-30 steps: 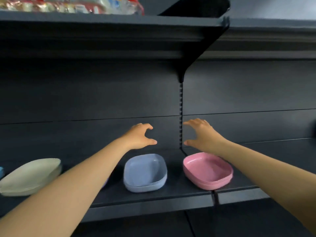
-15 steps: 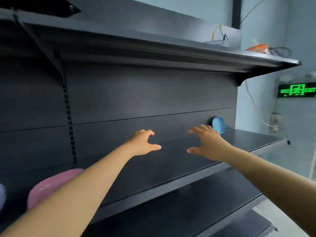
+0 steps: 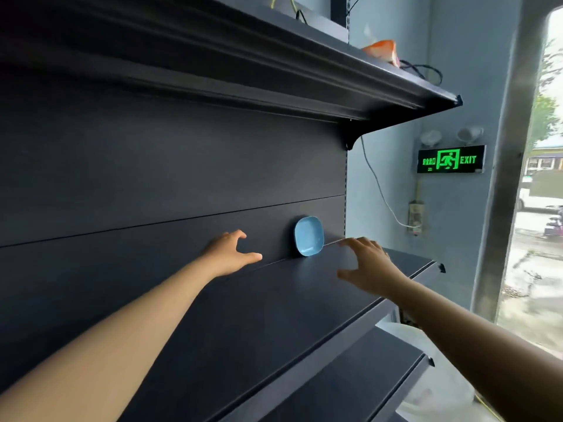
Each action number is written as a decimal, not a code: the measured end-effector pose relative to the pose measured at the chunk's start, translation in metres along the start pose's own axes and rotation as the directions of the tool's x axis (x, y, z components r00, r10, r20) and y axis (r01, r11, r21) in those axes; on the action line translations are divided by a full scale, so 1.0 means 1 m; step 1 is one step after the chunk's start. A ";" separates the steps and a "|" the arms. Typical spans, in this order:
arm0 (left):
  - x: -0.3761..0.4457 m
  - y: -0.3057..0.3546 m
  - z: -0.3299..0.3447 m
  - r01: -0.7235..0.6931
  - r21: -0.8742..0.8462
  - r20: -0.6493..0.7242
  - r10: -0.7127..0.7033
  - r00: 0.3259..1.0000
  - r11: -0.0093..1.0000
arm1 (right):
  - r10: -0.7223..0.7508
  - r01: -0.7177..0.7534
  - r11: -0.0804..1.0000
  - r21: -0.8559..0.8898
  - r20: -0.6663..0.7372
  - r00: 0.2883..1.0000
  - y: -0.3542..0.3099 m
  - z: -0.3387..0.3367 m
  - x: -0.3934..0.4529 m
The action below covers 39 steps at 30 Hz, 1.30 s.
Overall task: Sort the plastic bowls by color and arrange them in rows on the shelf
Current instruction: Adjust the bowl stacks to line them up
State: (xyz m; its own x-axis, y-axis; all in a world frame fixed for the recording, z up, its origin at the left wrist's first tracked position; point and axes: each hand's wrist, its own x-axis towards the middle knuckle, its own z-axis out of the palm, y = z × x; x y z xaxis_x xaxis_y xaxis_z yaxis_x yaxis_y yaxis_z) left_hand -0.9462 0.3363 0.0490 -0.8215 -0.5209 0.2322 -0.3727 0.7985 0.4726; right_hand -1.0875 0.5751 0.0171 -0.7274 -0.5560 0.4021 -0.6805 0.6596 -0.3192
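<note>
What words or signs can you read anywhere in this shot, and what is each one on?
"EXIT": green letters on the lit exit sign on the wall, beside a running-figure pictogram.
Green characters at that sign's left end: too small and blurred to read.
Blue bowl and shelf: no text visible.

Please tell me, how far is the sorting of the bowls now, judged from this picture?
Done: nothing that this view shows; no finished row is in sight. In hand: the left hand and right hand are both empty, reaching toward one blue bowl that leans on its edge against the back panel of the shelf. Left: taking this bowl to its color row.
</note>
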 end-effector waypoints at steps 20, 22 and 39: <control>0.267 0.052 0.249 0.235 -0.676 -0.158 -0.449 0.880 0.698 | 0.013 -0.199 0.551 0.811 0.230 0.973 0.179 0.193 0.310; 0.272 0.050 0.253 0.242 -0.671 -0.166 -0.459 0.873 0.701 | -0.034 -0.183 0.472 0.863 0.226 0.974 0.173 0.201 0.328; 0.218 0.049 0.209 0.249 -0.764 -0.274 -0.648 0.711 0.596 | -0.168 -0.249 0.331 0.910 0.316 0.934 0.088 0.194 0.294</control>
State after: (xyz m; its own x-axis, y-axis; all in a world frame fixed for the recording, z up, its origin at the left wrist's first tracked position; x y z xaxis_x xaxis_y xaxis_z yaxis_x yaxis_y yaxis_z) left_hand -1.2333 0.3249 -0.0549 -0.2238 -0.9703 0.0918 -0.0965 0.1158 0.9886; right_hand -1.3786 0.3717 -0.0593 -0.5928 -0.7897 0.1578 -0.1241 -0.1040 -0.9868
